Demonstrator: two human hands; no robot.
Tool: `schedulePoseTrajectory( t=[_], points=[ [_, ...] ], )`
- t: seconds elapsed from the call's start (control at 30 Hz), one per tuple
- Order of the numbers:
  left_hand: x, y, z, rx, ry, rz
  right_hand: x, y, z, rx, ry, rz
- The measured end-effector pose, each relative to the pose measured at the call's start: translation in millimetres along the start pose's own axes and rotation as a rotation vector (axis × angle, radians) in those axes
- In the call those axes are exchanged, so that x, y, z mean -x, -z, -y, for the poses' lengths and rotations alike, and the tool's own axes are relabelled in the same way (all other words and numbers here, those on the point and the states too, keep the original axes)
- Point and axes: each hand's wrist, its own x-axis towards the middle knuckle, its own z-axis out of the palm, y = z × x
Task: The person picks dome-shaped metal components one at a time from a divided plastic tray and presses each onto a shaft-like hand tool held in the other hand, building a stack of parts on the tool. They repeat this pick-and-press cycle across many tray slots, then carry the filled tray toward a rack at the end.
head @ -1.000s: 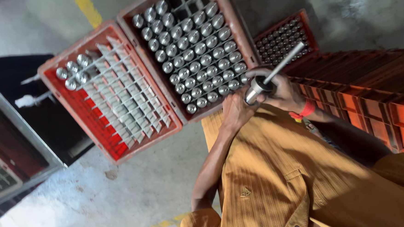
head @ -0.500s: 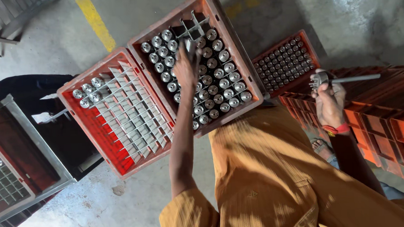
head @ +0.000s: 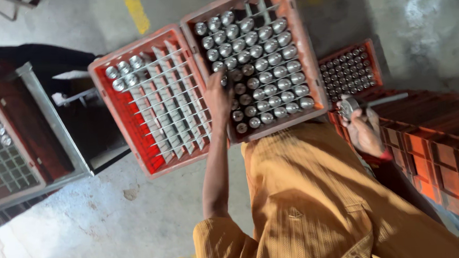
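Note:
My left hand [head: 216,99] reaches over the wall between two red crates, its fingers curled on a small metal cylinder [head: 223,80]. The right crate [head: 310,62] is nearly full of shiny metal cylinders standing in rows. The left crate [head: 130,124] has a white divider grid and only a few cylinders in its far corner. My right hand [head: 364,130] is off to the right, gripping a round metal tool [head: 350,106] with a thin rod sticking out sideways.
A third small red crate [head: 375,66] of dark cylinders sits beyond my right hand. Stacked orange crates [head: 440,154] run along the right. A grey metal bin [head: 36,128] with a grid of parts stands at left. The floor is concrete with a yellow line [head: 135,11].
My left hand left the tool, reached deep into the full crate, then drew back to the wall between the crates. My right hand carried the tool away to the right.

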Motion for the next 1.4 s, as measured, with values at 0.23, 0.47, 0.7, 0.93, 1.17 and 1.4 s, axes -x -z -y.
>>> schedulePoseTrajectory(
  t=[0.23, 0.47, 0.7, 0.93, 1.17, 1.4],
  points=[
    [-18, 142, 139, -0.530, 0.589, 0.167, 25, -20, -2, 0.199, -0.250, 0.086],
    [-55, 158, 183, -0.511, 0.560, 0.035, 37, -52, -3, 0.617, -0.319, 0.079],
    [-51, 179, 160, -0.406, 0.511, -0.112, 50, -51, -6, 0.668, -0.428, 0.043],
    [27, 174, 72, 0.398, 0.350, -0.479, 37, -58, -12, 0.647, -0.408, -0.022],
    [96, 61, -66, 0.619, 0.513, 0.132, 0, -140, 18, 0.383, -0.254, 0.354],
    [107, 72, -143, 0.608, 0.464, 0.424, 13, -213, 84, 0.445, 0.018, 0.590]
  ],
)
